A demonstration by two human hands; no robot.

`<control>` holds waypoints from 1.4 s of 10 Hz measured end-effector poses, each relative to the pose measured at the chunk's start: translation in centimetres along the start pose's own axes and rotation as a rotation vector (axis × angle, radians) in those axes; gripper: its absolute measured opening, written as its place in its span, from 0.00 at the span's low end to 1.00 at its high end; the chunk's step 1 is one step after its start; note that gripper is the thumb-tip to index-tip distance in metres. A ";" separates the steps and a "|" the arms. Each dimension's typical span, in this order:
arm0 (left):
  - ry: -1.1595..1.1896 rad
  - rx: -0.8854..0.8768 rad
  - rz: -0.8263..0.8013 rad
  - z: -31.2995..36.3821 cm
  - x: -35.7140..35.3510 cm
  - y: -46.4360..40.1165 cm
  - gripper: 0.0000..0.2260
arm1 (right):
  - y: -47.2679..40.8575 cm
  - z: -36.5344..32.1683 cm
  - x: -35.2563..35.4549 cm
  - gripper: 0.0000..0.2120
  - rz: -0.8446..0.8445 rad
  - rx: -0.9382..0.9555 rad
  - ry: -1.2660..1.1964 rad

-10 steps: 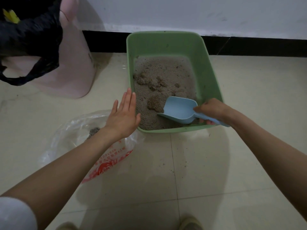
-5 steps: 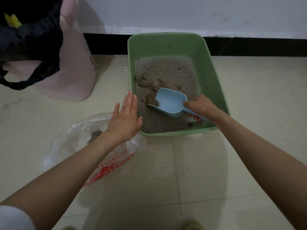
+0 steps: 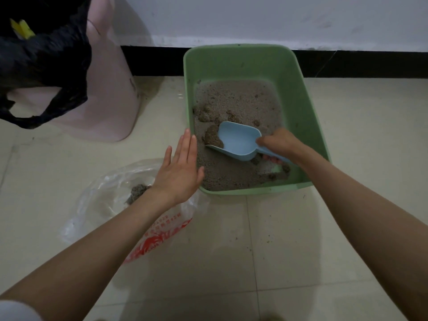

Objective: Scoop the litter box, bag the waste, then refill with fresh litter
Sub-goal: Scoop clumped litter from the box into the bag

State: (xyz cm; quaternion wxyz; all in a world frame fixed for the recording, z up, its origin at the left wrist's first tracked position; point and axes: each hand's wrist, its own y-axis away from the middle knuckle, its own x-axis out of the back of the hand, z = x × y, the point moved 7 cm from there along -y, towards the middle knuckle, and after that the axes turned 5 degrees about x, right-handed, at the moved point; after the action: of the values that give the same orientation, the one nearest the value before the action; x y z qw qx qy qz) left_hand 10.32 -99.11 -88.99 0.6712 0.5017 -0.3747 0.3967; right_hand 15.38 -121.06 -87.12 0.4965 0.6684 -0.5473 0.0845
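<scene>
One green litter box (image 3: pixel 298 93) sits at frame centre, holding grey litter (image 3: pixel 234 103). The right hand (image 3: pixel 279 144) grips one blue scoop (image 3: pixel 236 141) against a clump (image 3: pixel 213 136). The left hand (image 3: pixel 179 172), fingers straight and together, hovers at the box's left rim above one clear bag (image 3: pixel 104 198).

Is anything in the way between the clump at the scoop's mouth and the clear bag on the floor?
The left hand, open, hovers over the litter box near-left corner, above the clear bag. The scoop with the clump would pass it.
</scene>
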 end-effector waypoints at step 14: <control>0.072 -0.048 0.062 -0.8 0.7 1.1 0.29 | 6.5 0.3 1.5 0.18 0.307 0.150 -0.381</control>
State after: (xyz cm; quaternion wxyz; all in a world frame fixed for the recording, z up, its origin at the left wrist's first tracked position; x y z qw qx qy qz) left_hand 9.66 -98.01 -88.09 0.6835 0.4588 -0.3751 0.4262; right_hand 10.56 -121.64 -82.57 0.3148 0.6161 -0.7184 0.0717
